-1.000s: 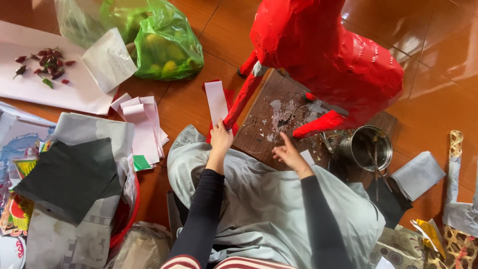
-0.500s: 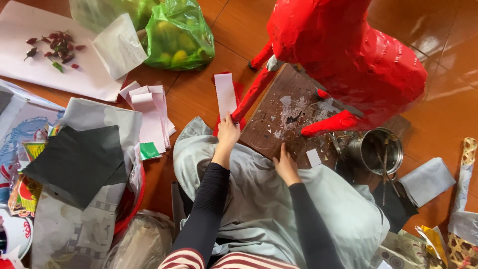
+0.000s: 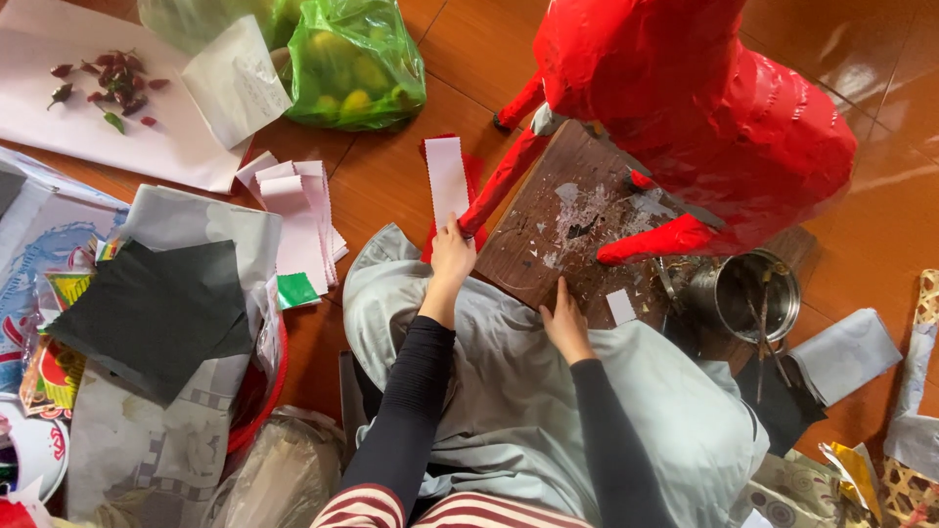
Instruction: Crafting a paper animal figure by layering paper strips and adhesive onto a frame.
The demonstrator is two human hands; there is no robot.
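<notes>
1. A person seated on the wooden floor [image 3: 391,186] pinches the near end of a white paper strip [image 3: 447,176] in the left hand [image 3: 452,256], the strip reaching far across red paper beside the front leg [image 3: 504,181] of a large red papier-mâché animal [image 3: 685,108].
2. The right hand [image 3: 562,323] rests fingers-down, holding nothing, on the near edge of the dark wooden board [image 3: 558,230] under the figure.
3. Risk: held by one end only, the strip could buckle or crease, since its far part lies loose.
4. Risk: the board is flecked with what looks like dried paste and paper scraps; a strip dragged across it may pick up grit or stick in the wrong place.
5. Risk: the figure stands on thin legs at the board's far side; a nudge from either hand might rock it.
6. Risk: the metal can [image 3: 748,293] with sticks in it, right of the board, sits near the right elbow and could tip.
7. Loose pink paper sheets [image 3: 298,205] lie left, apart.
</notes>
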